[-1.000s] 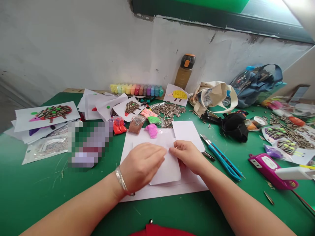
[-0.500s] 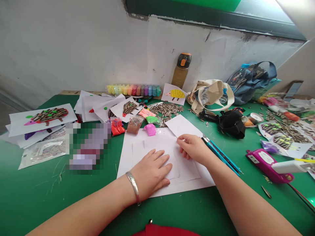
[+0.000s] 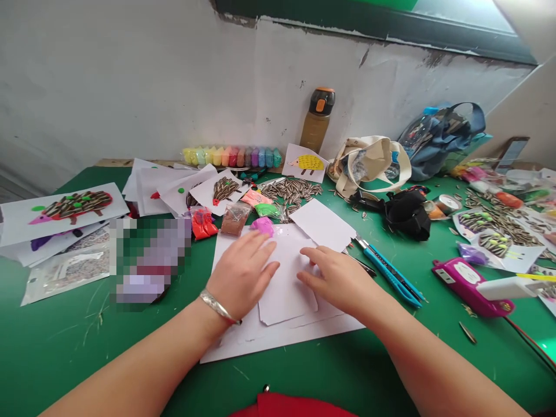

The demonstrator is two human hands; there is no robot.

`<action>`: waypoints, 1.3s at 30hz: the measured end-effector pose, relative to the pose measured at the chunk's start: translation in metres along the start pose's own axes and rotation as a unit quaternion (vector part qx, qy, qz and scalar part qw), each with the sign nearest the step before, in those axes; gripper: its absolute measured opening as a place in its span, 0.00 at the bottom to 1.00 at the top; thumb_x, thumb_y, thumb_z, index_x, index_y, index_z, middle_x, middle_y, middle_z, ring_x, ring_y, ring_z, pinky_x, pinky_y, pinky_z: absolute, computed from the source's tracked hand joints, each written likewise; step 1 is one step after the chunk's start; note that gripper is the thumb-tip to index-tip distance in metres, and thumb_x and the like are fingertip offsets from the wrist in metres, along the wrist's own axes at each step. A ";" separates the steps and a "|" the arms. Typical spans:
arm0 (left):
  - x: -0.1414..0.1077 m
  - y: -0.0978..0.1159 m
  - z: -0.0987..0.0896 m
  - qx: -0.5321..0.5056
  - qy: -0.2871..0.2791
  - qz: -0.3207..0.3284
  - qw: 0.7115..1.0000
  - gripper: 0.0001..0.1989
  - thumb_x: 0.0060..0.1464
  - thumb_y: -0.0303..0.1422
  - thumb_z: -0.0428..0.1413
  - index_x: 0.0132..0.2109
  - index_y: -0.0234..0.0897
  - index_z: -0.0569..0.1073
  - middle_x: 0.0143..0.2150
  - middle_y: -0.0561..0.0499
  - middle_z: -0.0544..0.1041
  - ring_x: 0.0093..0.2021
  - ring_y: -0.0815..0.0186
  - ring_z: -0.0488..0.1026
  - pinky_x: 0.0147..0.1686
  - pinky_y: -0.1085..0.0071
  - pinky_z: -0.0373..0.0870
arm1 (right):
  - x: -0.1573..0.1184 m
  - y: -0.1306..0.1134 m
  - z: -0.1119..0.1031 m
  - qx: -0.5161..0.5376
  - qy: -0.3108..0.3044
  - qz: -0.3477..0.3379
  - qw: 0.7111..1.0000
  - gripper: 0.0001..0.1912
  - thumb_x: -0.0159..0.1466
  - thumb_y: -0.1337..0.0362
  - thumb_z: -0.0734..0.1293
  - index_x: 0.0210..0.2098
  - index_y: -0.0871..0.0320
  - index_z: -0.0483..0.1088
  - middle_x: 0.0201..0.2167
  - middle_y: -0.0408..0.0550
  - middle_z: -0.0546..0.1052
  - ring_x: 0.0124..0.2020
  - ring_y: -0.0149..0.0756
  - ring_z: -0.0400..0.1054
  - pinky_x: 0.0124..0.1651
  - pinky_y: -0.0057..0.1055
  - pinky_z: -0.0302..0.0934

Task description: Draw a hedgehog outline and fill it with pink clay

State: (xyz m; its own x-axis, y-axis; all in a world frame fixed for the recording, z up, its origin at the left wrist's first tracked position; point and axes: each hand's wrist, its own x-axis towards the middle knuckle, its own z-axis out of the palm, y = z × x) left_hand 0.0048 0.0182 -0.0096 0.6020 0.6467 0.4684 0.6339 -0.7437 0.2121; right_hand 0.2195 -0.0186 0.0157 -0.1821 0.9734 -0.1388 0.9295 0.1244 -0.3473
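White paper sheets (image 3: 289,304) lie stacked in front of me, the smaller ones over a larger one. My left hand (image 3: 243,269), with a silver bangle at the wrist, rests on their left part with fingers stretched out. Over the right part is my right hand (image 3: 334,278), its thumb and forefinger apart and nothing visible between them. Beyond it lies a separate white card (image 3: 324,225). A pink clay packet (image 3: 263,226) sits just past my left fingertips. To the right of my right hand are blue-handled scissors (image 3: 393,278) and a blue utility knife (image 3: 382,260).
Sunflower seeds (image 3: 291,190) are heaped behind clay packets, including a red one (image 3: 203,223) and a brown one (image 3: 235,219). Hedgehog pictures (image 3: 73,208) lie at left. A bottle (image 3: 316,124) stands by the wall. A magenta glue gun (image 3: 471,289) is at right.
My left hand has slid up and left across the paper. My right hand has come off the upper card and moved down, its fingers now apart. The small sheets have shifted.
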 end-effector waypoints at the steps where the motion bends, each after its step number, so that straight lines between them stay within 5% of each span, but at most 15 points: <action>1: 0.001 -0.005 0.001 0.019 -0.013 -0.022 1.000 0.17 0.62 0.35 0.50 0.54 0.31 0.71 0.56 0.37 0.72 0.58 0.49 0.66 0.58 0.50 0.62 | -0.003 -0.002 -0.001 -0.021 -0.007 -0.009 1.000 0.20 0.63 0.55 0.62 0.54 0.52 0.67 0.40 0.48 0.75 0.38 0.41 0.70 0.37 0.33 0.56; 6: 0.001 -0.016 0.003 0.058 -0.086 -0.077 0.992 0.19 0.60 0.35 0.51 0.56 0.32 0.70 0.52 0.42 0.76 0.49 0.52 0.71 0.50 0.55 0.66 | -0.007 -0.010 0.000 -0.076 -0.032 -0.055 0.995 0.23 0.63 0.62 0.63 0.58 0.51 0.63 0.43 0.49 0.73 0.41 0.42 0.69 0.36 0.32 0.57; 14: 0.002 -0.013 0.002 0.082 -0.071 -0.084 0.991 0.17 0.60 0.32 0.49 0.53 0.35 0.74 0.42 0.45 0.79 0.43 0.53 0.72 0.42 0.57 0.65 | -0.003 -0.005 0.004 -0.047 -0.037 -0.130 0.990 0.21 0.63 0.67 0.62 0.56 0.53 0.65 0.48 0.51 0.73 0.49 0.43 0.67 0.44 0.32 0.59; 18: 0.004 -0.012 -0.006 -0.010 -0.075 -0.163 0.984 0.19 0.60 0.34 0.46 0.53 0.35 0.74 0.40 0.45 0.79 0.39 0.57 0.74 0.38 0.63 0.68 | -0.001 0.008 0.000 -0.006 0.006 -0.085 0.996 0.19 0.64 0.64 0.61 0.55 0.52 0.67 0.47 0.49 0.74 0.43 0.39 0.70 0.43 0.32 0.60; 21: 0.011 -0.011 -0.018 -0.133 -0.078 -0.292 0.944 0.20 0.55 0.39 0.52 0.52 0.40 0.75 0.35 0.51 0.77 0.31 0.62 0.76 0.36 0.67 0.71 | 0.004 0.029 -0.011 0.030 0.088 -0.015 0.996 0.16 0.66 0.61 0.59 0.50 0.53 0.70 0.43 0.47 0.75 0.36 0.36 0.70 0.39 0.32 0.60; 24: 0.017 -0.009 -0.029 -0.284 -0.083 -0.399 0.868 0.25 0.50 0.43 0.56 0.55 0.39 0.73 0.32 0.54 0.72 0.23 0.67 0.74 0.25 0.71 0.73 | 0.008 0.048 -0.021 0.036 0.191 0.059 0.979 0.15 0.65 0.60 0.59 0.46 0.55 0.72 0.37 0.47 0.76 0.34 0.37 0.69 0.38 0.33 0.60; 29: 0.021 -0.007 -0.037 -0.398 -0.071 -0.448 0.798 0.31 0.46 0.40 0.61 0.58 0.36 0.70 0.28 0.57 0.68 0.25 0.64 0.77 0.22 0.70 0.77 | 0.015 0.055 -0.017 -0.036 0.176 0.063 0.982 0.19 0.63 0.55 0.62 0.50 0.55 0.71 0.45 0.52 0.74 0.43 0.45 0.67 0.43 0.38 0.59; 34: 0.017 -0.009 -0.040 -0.438 -0.087 -0.454 0.772 0.34 0.46 0.38 0.62 0.61 0.37 0.66 0.23 0.60 0.66 0.27 0.61 0.79 0.25 0.69 0.79 | 0.023 0.053 -0.004 -0.106 0.088 0.040 0.990 0.12 0.63 0.59 0.62 0.42 0.54 0.72 0.44 0.52 0.76 0.46 0.48 0.65 0.41 0.36 0.55; 39: 0.018 -0.005 -0.047 -0.417 -0.116 -0.432 0.791 0.37 0.47 0.38 0.61 0.64 0.37 0.62 0.22 0.58 0.71 0.25 0.61 0.78 0.22 0.71 0.77 | 0.025 0.060 -0.008 -0.108 0.116 0.034 0.987 0.14 0.64 0.68 0.57 0.38 0.53 0.74 0.38 0.49 0.77 0.43 0.42 0.66 0.40 0.32 0.54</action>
State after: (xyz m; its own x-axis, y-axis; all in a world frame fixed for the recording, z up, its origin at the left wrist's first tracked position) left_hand -0.0109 0.0254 0.0382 0.2520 0.9166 -0.3103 0.3746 0.2032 0.9046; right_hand 0.2731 0.0148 -0.0014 -0.0623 0.9956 0.0694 0.9882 0.0712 -0.1354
